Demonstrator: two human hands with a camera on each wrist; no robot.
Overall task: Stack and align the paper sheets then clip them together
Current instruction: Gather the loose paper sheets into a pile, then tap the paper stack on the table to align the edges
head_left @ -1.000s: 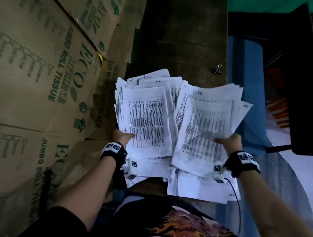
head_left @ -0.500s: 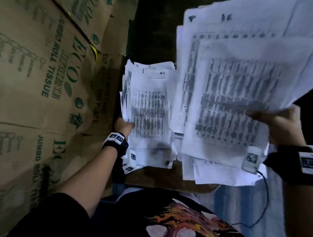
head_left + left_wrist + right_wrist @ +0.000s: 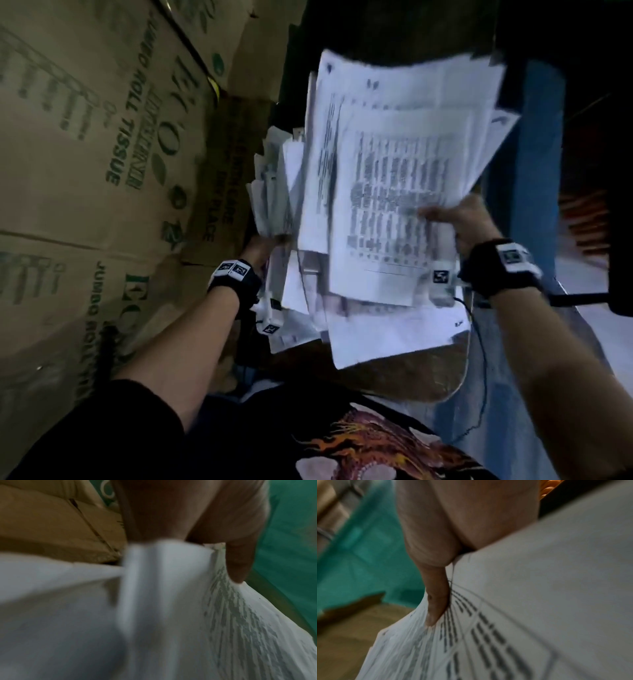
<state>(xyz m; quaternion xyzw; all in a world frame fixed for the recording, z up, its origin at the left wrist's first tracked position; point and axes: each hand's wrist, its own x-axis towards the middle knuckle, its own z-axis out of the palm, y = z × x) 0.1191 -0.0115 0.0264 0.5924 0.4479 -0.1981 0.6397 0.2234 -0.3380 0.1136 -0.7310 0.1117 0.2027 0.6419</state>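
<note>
Cardboard boxes (image 3: 102, 154) flank the wooden table (image 3: 411, 377); left hand (image 3: 260, 245) and right hand (image 3: 459, 222) each grip paper sheets (image 3: 394, 192).

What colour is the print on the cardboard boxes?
Green lettering on brown boxes, clearest in the head view.

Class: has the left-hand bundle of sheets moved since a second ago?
Yes. The left-hand bundle, gripped by the left hand, has tipped up off the table, nearer the cartons.
</note>
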